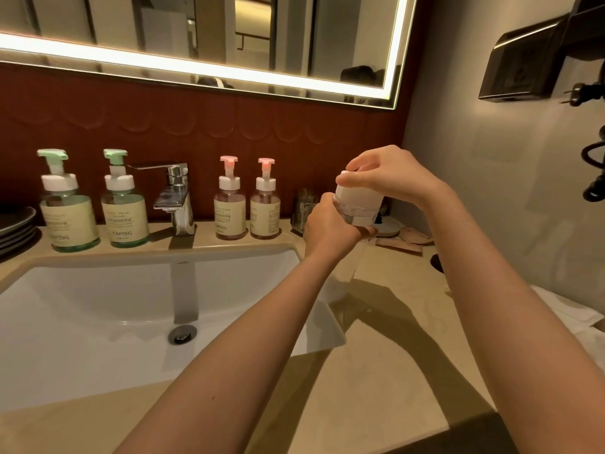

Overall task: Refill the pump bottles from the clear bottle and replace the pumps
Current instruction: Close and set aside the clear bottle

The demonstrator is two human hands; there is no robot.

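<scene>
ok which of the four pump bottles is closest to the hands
The right-hand pink-pump bottle, last in the row. The other pink one stands just left of it, and both green-pump bottles sit beyond the faucet.

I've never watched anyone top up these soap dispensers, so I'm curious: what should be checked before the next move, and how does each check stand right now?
1. Clear bottle held firmly: ok, left hand wraps its body above the counter.
2. Cap gripped for opening: ok, right hand sits over the white cap.
3. Cap already loose or off: cannot tell, the fingers hide its seam.
4. Pump bottles open to receive liquid: not ok, both green pump bottles and both pink pump bottles still carry their pumps.
5. Pump bottles upright: ok, all four stand along the back ledge beside the faucet.
6. Liquid level in clear bottle: cannot tell.
</scene>
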